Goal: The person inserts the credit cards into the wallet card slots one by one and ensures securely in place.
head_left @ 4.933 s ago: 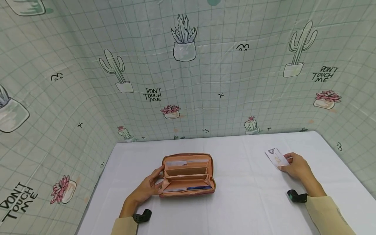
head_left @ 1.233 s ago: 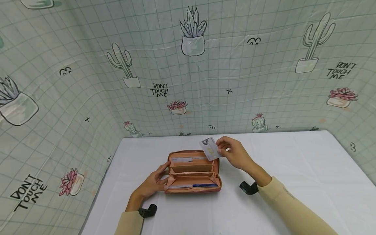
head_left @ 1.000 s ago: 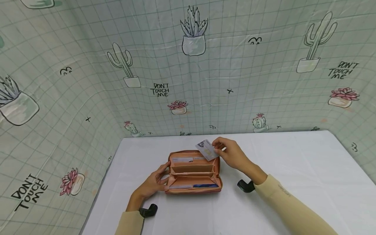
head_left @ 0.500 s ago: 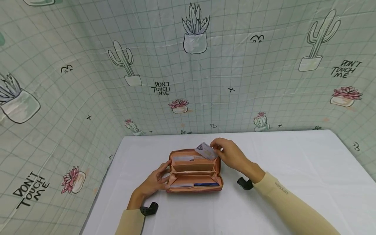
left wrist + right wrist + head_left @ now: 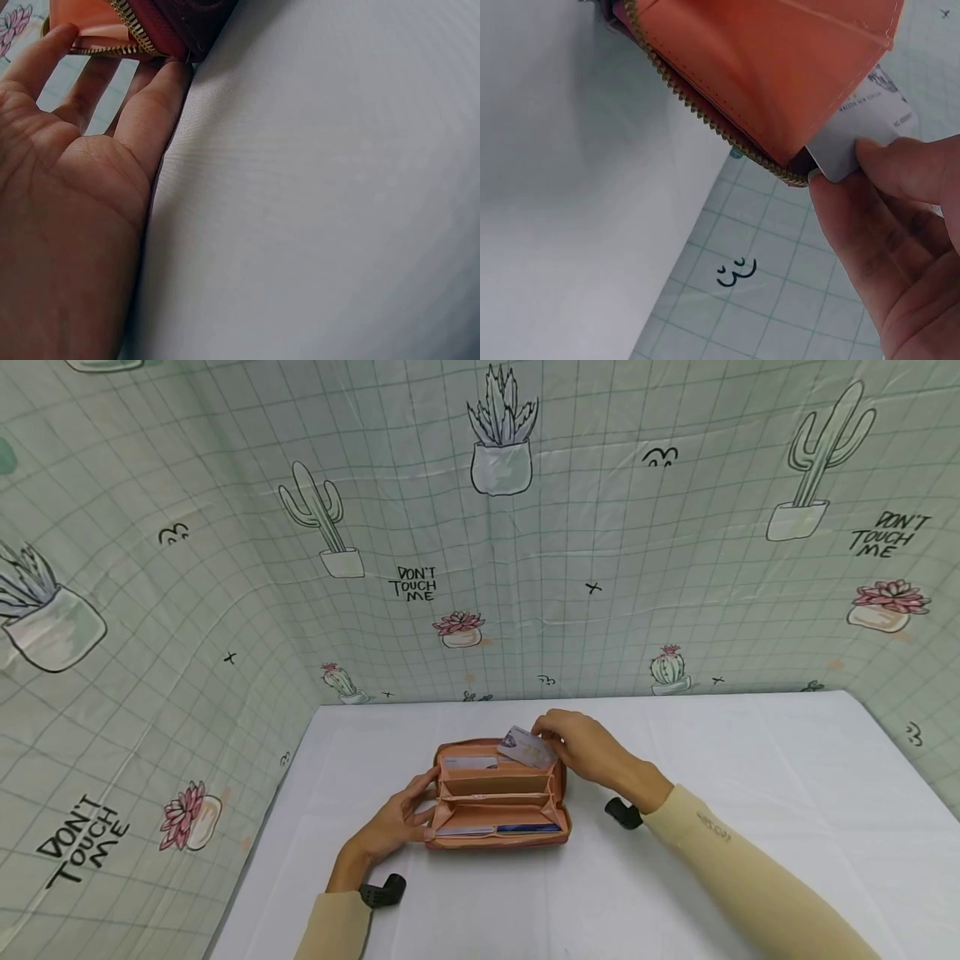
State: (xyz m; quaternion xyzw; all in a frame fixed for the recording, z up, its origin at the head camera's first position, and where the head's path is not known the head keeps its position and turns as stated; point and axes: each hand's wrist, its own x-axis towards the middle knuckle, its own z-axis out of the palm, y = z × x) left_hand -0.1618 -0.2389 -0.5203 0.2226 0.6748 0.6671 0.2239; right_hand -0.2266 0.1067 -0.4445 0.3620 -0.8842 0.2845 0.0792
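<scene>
An orange-lined zip wallet [image 5: 495,817] lies spread open on the white table, its pockets facing up. My left hand [image 5: 390,822] holds its left end; in the left wrist view the thumb [image 5: 154,109] presses one zipped edge and a fingertip reaches the other. My right hand [image 5: 588,747] pinches a pale printed card [image 5: 527,749] by its right end, over the wallet's back right corner. The right wrist view has this card [image 5: 855,139] between thumb and finger, right at the orange lining, its lower edge hidden behind the wallet side.
A white card [image 5: 470,762] sits in the back left slot. Along the front slots are another pale card [image 5: 465,832] and a blue card [image 5: 528,828]. The white cloth-covered table [image 5: 712,760] meets a printed cloth wall [image 5: 570,635] behind.
My right hand has brought the card from the table's right side to the wallet, then tilted it flatter and lowered it to the back right slot. The left hand keeps its hold.
</scene>
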